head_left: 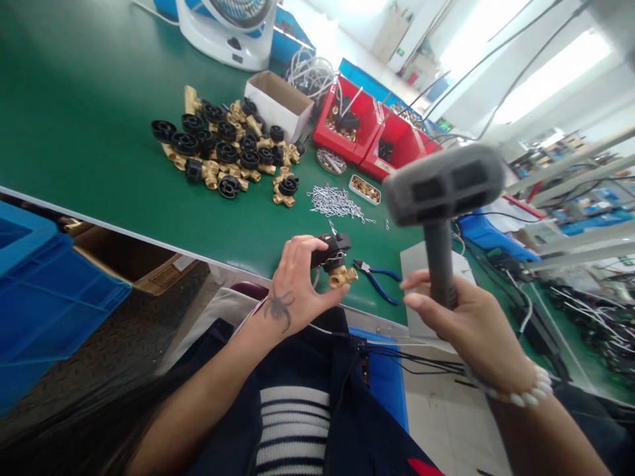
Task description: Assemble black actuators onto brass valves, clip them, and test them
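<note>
My left hand (300,281) is closed around a brass valve fitting with a black cap (340,264) at the front edge of the green bench. A thin wire clip (332,228) sticks up from the black part. In my right hand (476,324) is a grey mallet (443,188), its handle upright and its head raised above the bench, slightly blurred. Blue-handled cutting pliers (381,279) lie on the bench between my hands. Just beyond the fitting, a heap of small metal clips (335,201) is spread out.
Brass fittings with black caps (228,149) are piled at the left. Behind stand a white cardboard box (280,102), red parts bins (347,119) and a white fan (225,33). A small tray of brass pieces (365,190) lies near the clips. Blue crates (54,297) stand at lower left.
</note>
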Tool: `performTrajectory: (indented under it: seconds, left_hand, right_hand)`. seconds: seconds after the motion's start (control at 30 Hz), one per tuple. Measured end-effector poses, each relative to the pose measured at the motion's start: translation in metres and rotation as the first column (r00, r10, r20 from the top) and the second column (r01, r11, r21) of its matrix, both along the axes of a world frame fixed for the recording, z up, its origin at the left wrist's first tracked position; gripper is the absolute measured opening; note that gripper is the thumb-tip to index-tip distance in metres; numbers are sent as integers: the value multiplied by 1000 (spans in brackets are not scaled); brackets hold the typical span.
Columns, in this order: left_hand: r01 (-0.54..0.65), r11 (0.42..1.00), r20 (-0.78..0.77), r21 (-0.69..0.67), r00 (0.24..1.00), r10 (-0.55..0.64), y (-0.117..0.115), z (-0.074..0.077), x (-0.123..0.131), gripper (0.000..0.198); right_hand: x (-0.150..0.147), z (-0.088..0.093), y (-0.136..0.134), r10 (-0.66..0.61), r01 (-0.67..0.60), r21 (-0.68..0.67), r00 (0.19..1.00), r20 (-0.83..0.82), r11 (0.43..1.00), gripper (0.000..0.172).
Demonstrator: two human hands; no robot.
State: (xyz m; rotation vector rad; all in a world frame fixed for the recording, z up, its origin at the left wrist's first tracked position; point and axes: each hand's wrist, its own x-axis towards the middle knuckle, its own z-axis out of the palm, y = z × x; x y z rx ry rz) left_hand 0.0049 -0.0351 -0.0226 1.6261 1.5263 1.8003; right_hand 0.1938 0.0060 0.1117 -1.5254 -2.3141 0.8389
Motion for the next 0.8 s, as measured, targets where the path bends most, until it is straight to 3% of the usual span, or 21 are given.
performTrajectory:
  seconds: [0.13,0.27,0.37,0.5,0.7,0.8]
  left_hand:
    - [-2,1000,-51,-8,999,2,-2,2,2,45]
    - [24,999,-53,-23,998,-25,-3,3,3,41]
    - [4,998,-40,-69,999,-7,-3,2,3,41]
    - [32,994,-6,-104,999,-33,-2,1,3,40]
    - [39,997,-41,-70,998,-42,-3,3,0,32]
    - [18,998,-68,-59,997,-22,-3,4,1,32]
  right_hand:
    - [-19,-15,20,136,-138,-5,980,-145,990,33]
    - [-26,-33,38,325,-325,13,939,-117,946,38]
    - [-26,-39,45,417,-427,-49,899,-136,903,44]
    - [-27,-41,47,441,-476,-145,870,-221,867,52]
    - [-34,-45,44,404,-461,-140,862,-306,876,29]
    - [-32,-41,41,411,-449,-87,868,-278,889,28]
